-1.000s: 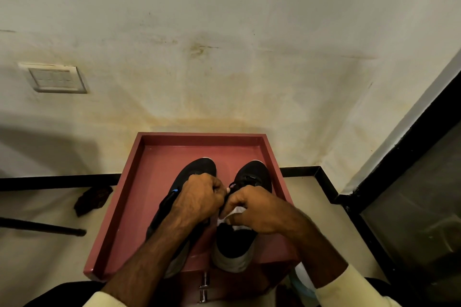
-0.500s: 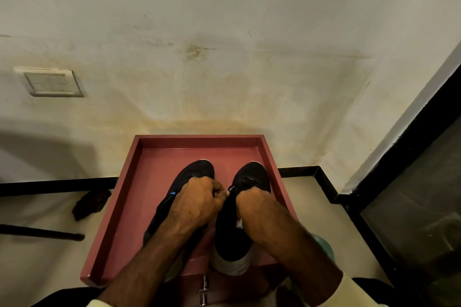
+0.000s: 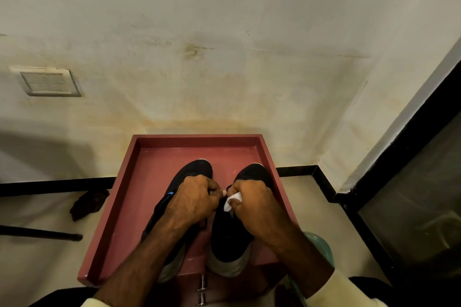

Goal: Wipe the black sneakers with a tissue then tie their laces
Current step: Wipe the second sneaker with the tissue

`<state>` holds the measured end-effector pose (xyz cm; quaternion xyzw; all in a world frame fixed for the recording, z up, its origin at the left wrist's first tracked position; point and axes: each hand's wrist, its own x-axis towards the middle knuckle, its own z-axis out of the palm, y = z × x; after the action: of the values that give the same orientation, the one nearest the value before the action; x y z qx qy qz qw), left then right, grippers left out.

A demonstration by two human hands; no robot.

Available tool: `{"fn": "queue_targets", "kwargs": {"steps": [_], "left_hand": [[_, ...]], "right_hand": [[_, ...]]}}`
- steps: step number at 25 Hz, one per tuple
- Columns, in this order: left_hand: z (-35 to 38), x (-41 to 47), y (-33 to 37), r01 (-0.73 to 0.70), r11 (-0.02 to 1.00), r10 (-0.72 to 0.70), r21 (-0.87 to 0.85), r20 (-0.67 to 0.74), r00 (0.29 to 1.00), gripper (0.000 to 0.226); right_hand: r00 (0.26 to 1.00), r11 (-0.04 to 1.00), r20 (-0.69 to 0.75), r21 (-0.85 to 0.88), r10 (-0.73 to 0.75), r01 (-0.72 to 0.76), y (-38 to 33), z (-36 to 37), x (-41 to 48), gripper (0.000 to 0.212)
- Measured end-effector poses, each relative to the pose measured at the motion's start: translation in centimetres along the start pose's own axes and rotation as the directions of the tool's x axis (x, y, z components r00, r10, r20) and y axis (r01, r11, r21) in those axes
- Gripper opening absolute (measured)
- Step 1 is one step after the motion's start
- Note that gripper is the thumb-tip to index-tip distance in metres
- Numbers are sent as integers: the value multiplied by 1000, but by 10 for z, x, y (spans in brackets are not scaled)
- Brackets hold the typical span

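One tissue (image 3: 233, 200) inside right hand (image 3: 254, 204)

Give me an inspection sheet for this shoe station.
Surface: red tray, rimmed, far edge by the wall.
Job's things: left sneaker and right sneaker, black, side by side in tray; tissue, white, crumpled; laces hidden.
Clutter: dark rag and black rod on floor left of tray.
Hands: right hand grips tissue; left hand curled, hold hidden.
Cables: nothing seen.
Surroundings: stained wall, switch plate, glass door at right.
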<state>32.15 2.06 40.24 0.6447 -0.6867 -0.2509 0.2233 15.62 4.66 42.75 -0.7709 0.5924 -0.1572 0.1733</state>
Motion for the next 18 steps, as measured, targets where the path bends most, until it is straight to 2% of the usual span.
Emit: {"fn": "queue_targets", "kwargs": {"steps": [2,3,5,7,9,11,12,15,16,18], "left_hand": [[-1,0,0,-1,1000,1,-25,0,1000,20],[-2,0,0,2,999,-2,-36,1,1000,20],[-3,0,0,9,1000,-9,-28,3,1000,20],[-3,0,1,5,1000,-5,-14,9,1000,21],[-3,0,2,-2,1000,2,-17,21,1000,21],[-4,0,3,-1,1000,2,-22,31,1000,17],[-5,0,3,0,1000,0,-23,32,999,18],[-6,-1,3,-4,999,5,-35,41,999,18],[-6,-1,2,-8,999,9,-41,40,999,18],[-5,0,0,-11,998,14,-62,38,999,17]], "right_hand": [[981,992,195,122,4,-29,2,-3,1,11],[946,987,323,157,-32,-20,3,-7,1,11],[880,992,467,122,-85,32,9,-18,3,13],[909,990,415,135,-29,-30,15,-24,4,10],[981,971,186,216,63,-104,18,-19,6,8],[996,971,45,221,81,-89,13,-8,7,7],[995,971,79,226,61,-78,11,-5,6,6],[932,968,356,248,-69,-23,8,-7,2,11],[933,969,352,245,-70,-20,10,-10,3,12],[987,956,162,287,12,-58,17,-19,6,12]]}}
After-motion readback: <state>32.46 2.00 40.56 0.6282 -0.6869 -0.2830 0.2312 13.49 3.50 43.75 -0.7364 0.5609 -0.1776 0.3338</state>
